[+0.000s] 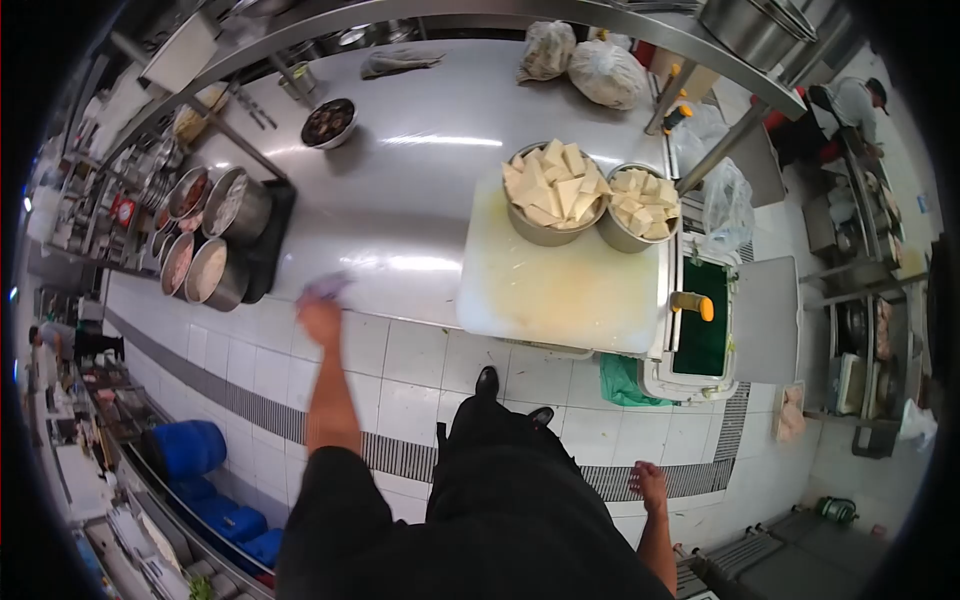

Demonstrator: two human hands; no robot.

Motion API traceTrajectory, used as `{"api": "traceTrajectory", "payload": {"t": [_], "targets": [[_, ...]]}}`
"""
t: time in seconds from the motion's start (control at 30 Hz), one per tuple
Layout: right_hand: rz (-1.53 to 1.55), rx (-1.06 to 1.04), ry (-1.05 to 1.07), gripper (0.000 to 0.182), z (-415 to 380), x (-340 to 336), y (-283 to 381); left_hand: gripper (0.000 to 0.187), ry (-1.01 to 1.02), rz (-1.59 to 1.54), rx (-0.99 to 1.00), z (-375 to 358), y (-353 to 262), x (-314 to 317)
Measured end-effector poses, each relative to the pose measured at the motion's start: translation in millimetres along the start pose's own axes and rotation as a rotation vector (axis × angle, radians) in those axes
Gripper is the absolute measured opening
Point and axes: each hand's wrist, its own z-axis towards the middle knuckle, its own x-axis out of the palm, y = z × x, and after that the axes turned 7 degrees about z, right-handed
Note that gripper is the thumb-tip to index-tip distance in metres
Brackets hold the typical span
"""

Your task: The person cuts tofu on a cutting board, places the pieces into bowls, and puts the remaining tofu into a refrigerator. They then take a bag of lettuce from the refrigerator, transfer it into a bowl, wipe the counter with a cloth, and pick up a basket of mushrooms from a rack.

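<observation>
My left hand [319, 318] is at the front edge of the steel table [385, 215], closed on a greyish-purple cloth [328, 288]. Motion blurs both the hand and the cloth. Low at my side, away from the table, hangs my right hand [650, 483] with its fingers loosely apart and nothing in it. A white cutting board [560, 295] lies on the table's right part. At its back edge stand a larger pot [550, 235] and a smaller pot [632, 240], both heaped with cut pale blocks that look like tofu.
Several metal pots [230, 275] of food stand at the table's left end. Farther back are a bowl of dark pieces [329, 122], a grey cloth [400, 64] and filled plastic bags [608, 75]. An open green-lined bin [700, 340] adjoins the board; an overhead shelf rail [450, 12] crosses above.
</observation>
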Motion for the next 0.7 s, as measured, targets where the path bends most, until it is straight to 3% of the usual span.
{"api": "traceTrajectory", "payload": {"t": [0.03,0.1,0.13,0.2,0.23,0.27,0.3,0.33,0.37,0.43,0.57,0.7], "targets": [[0.018,0.040,0.006,0.028,-7.3,2.6,-13.6,0.043,0.049,-0.275,0.349,47.1,89.7,46.1],[-0.024,0.119,-0.024,0.028,-19.6,5.6,-38.1,0.041,-0.060,-0.254,-0.215,64.6,98.1,23.5],[0.001,0.194,-0.025,0.029,-23.6,7.7,-47.5,0.041,-0.058,-0.252,-0.205,56.4,70.5,-5.1],[-0.014,0.235,-0.004,0.030,-29.3,12.9,-61.0,0.040,0.157,-0.796,-0.077,24.2,-34.7,-75.6],[-0.041,0.262,0.021,0.031,-29.9,12.8,-63.3,0.041,0.206,-0.821,0.080,24.1,-66.9,-67.7],[-0.048,0.244,0.051,0.032,-26.5,12.1,-63.4,0.041,0.084,-0.754,0.256,21.5,-100.5,-41.6],[-0.046,0.241,0.049,0.032,-20.4,11.3,-60.7,0.042,0.207,-0.813,0.297,-1.1,-155.2,-74.3],[-0.017,0.187,0.045,0.033,-12.3,12.4,-52.5,0.042,0.114,-0.832,0.405,-15.7,-199.5,-71.5],[0.016,0.135,0.040,0.033,-4.3,13.4,-45.2,0.042,0.090,-0.662,0.648,-23.0,-236.3,-75.0],[0.036,0.011,-0.010,0.033,-0.7,15.5,-20.4,0.042,0.128,-0.415,0.776,-63.7,-294.5,-82.4],[0.185,-0.089,-0.069,0.029,-20.7,12.1,10.5,0.042,0.092,-0.275,0.778,-128.4,-313.2,-58.7],[0.340,-0.050,-0.098,0.030,-28.7,-1.3,-47.0,0.043,0.243,-0.228,0.705,-192.2,-289.4,-97.7]]}}
